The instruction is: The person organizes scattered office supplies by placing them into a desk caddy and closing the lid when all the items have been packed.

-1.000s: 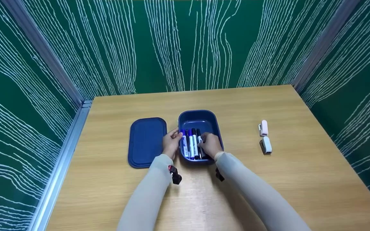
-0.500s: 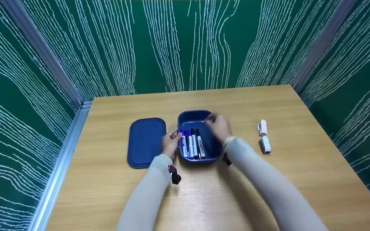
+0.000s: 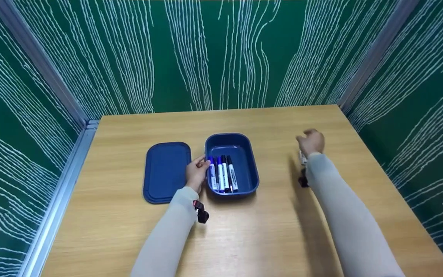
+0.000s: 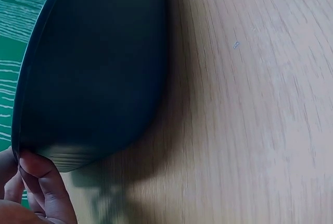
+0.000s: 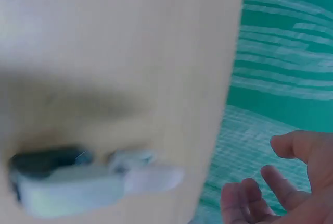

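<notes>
In the head view, a dark blue open box (image 3: 226, 140) stands near the middle of the table. Several whiteboard markers (image 3: 221, 175), with blue or black caps, lie side by side along its left half. My left hand (image 3: 197, 172) pinches the box's left rim, as the left wrist view also shows. To the right of the box, my right hand (image 3: 312, 142) is raised over two small staplers with fingers apart and nothing held. The right wrist view shows the whitish stapler (image 5: 73, 191) end to end with the pinkish stapler (image 5: 153, 178); my forearm mostly covers them in the head view.
A flat dark blue lid (image 3: 167, 173) lies left of the box, beside my left hand. The wooden table (image 3: 129, 238) runs back to green walls (image 3: 244, 54) with white wavy lines. A metal rail (image 3: 64, 184) follows its left edge.
My right hand has come up out of the box, off the markers, and swung right to above the staplers. My left hand has kept its hold on the rim.
</notes>
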Motion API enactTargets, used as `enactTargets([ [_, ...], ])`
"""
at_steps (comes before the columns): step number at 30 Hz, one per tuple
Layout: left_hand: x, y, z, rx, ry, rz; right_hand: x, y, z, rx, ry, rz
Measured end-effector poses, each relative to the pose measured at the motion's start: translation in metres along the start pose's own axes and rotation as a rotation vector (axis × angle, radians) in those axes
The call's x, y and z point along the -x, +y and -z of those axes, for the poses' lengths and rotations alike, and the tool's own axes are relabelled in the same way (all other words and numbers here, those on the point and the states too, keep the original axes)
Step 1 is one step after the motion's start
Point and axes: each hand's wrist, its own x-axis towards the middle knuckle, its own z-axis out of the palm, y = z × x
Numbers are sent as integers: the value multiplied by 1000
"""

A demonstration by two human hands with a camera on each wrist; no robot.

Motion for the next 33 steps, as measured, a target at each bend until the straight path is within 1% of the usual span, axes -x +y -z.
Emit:
enactTargets([
  [4,0,-1,1,2,-10,-15,1,27,4,59,-29,-74],
  [8,0,-1,0,-3,-8,-1,-1,50,2,96,-43,-74],
  [10,-1,-1,0,-4,-11,1,-3,58,1,107,-36,-62],
  [13,-1,-1,0,-5,-7,2,-6,66,-1,101,-56,-72],
  [17,-1,0,1,-8,-7,5,-6,71,-5,58,-99,-131],
  [21,-1,0,1,-17,-21,13,-5,74,-6,60,-101,-161],
  [24,-1,1,2,-24,-25,20,-4,74,-7,69,-91,-153],
  [29,-1,1,2,-8,-19,15,-3,74,-9,88,-57,-117],
  [33,-1,0,2,0,-21,12,-5,77,-10,78,-70,-131],
])
